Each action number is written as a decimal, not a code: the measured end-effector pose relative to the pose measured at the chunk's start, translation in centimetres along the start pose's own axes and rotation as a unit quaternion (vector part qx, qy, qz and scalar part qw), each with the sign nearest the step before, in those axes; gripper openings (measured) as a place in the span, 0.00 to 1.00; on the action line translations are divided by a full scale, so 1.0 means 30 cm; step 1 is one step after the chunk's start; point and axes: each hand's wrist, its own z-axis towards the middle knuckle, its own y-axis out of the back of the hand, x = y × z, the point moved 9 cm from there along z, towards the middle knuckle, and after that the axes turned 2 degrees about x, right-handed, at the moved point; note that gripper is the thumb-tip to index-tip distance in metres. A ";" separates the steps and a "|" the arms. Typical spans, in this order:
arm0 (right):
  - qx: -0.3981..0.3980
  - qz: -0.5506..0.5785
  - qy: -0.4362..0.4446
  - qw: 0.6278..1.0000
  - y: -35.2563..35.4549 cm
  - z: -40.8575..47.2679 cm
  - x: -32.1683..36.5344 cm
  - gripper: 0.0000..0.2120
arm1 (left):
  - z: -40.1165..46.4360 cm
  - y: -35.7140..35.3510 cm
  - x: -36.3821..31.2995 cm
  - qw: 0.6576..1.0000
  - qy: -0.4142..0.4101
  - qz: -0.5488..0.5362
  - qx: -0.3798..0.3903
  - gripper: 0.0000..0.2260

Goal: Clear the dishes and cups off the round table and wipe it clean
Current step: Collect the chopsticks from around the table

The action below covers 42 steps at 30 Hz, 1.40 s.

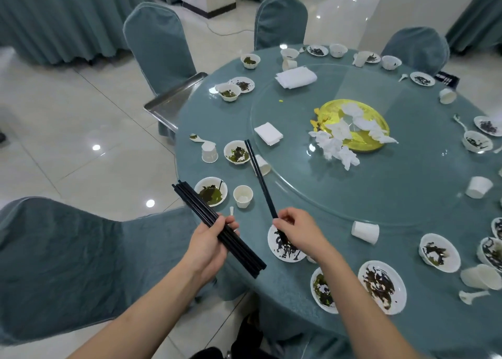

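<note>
Head view, lower centre: the left hand [210, 243] has its grip wrapped round a bundle of black chopsticks [217, 229], while the right hand [297, 231] pinches the near end of another pair of chopsticks [259, 175] slanting over the surface [285, 285]. Chopstick collecting looks to be the step in hand; next, that pair likely joins the bundle. Beyond, soiled bowls [210, 191], paper cups [243, 195] and plates stay uncleared. Further off, centre right, a yellow dish [330, 111] with crumpled tissues sits on the glass turntable [380, 190]; a metal tray [176, 97] waits upper left.
</note>
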 end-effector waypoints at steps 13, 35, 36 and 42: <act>0.178 -0.018 0.055 0.982 -0.837 -0.403 0.508 0.06 | -0.293 0.621 -0.407 0.994 -0.083 -0.053 0.036 0.09; 0.204 0.076 0.142 0.966 -2.248 -0.423 1.258 0.04 | -0.636 1.894 -1.355 0.928 -0.266 -0.206 -0.158 0.09; 0.205 0.079 0.142 0.965 -2.308 -0.383 1.291 0.05 | -0.616 1.937 -1.406 0.927 -0.266 -0.206 -0.165 0.09; 0.188 0.089 0.148 0.967 -2.596 -0.065 1.566 0.06 | -0.420 2.145 -1.794 0.924 -0.260 -0.180 -0.214 0.10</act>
